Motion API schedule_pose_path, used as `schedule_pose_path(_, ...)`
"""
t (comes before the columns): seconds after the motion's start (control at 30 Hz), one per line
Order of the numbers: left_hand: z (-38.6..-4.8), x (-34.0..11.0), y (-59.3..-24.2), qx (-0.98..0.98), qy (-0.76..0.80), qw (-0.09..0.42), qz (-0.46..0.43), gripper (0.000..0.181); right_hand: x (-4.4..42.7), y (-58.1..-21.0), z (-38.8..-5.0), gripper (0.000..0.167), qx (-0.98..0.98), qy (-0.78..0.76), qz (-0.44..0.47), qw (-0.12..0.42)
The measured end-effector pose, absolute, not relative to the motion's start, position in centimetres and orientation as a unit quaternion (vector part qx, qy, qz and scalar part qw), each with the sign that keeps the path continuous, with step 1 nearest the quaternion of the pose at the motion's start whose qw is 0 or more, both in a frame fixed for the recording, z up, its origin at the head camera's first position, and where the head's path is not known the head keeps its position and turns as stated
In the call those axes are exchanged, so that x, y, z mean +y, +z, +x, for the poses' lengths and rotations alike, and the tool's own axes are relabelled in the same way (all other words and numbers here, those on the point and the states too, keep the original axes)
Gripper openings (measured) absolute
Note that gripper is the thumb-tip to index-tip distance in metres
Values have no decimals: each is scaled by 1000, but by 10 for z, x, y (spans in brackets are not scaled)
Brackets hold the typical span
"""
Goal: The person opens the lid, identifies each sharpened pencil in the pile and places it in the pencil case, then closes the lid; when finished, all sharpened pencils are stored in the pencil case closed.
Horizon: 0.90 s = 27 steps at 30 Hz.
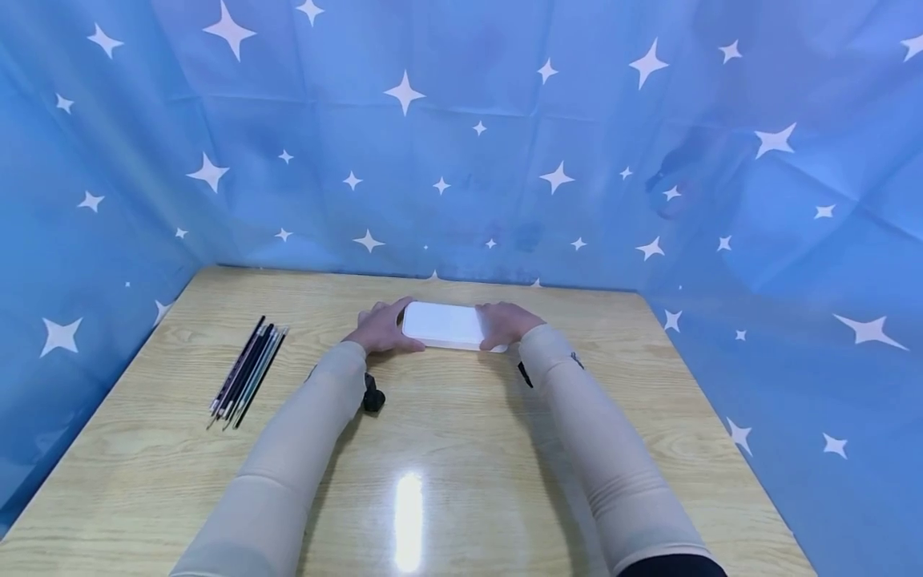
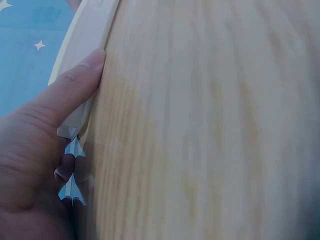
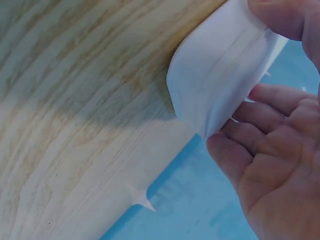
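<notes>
A white, flat box with rounded corners (image 1: 441, 322) lies near the far side of the wooden table. My left hand (image 1: 384, 327) holds its left end, thumb along the near side and fingers round the back. At the right end, my right hand (image 1: 507, 323) grips the box in the same way. The left wrist view shows the thumb (image 2: 80, 82) pressed to the box's side wall (image 2: 92, 35). In the right wrist view, fingertips touch the far edge of the box (image 3: 215, 70), while the thumb lies on the opposite side. Whatever the box contains is hidden.
To the left, a bundle of several dark and pale pencils or thin sticks (image 1: 248, 373) lies on the table (image 1: 447, 433). A blue curtain with white stars (image 1: 447, 216) hangs right behind the table and along both sides.
</notes>
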State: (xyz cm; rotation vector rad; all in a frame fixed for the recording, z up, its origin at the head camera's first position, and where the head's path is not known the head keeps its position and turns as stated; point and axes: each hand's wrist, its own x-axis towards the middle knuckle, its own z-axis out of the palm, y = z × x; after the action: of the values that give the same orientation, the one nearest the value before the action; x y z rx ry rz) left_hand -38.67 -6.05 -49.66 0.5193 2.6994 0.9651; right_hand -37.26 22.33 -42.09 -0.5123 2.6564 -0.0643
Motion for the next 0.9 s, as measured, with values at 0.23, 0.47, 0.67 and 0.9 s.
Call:
schedule_pose_path(0.23,-387,-60,-496,920,329,114,178,112,223,-421,-370,94,960,-45,-168,221)
schedule_pose_path(0.47,-389,-60,-495,920,331,109,180,111,225,-421,-371,94,960,-41,-179,213)
schedule_pose_path(0.67,-391,-59,-497,919,336,104,178,109,229,-422,-374,92,960,-39,-192,201)
schedule_pose_path(0.9,-390,-59,-498,920,333,101,177,108,227,-423,-371,94,960,-40,-189,201)
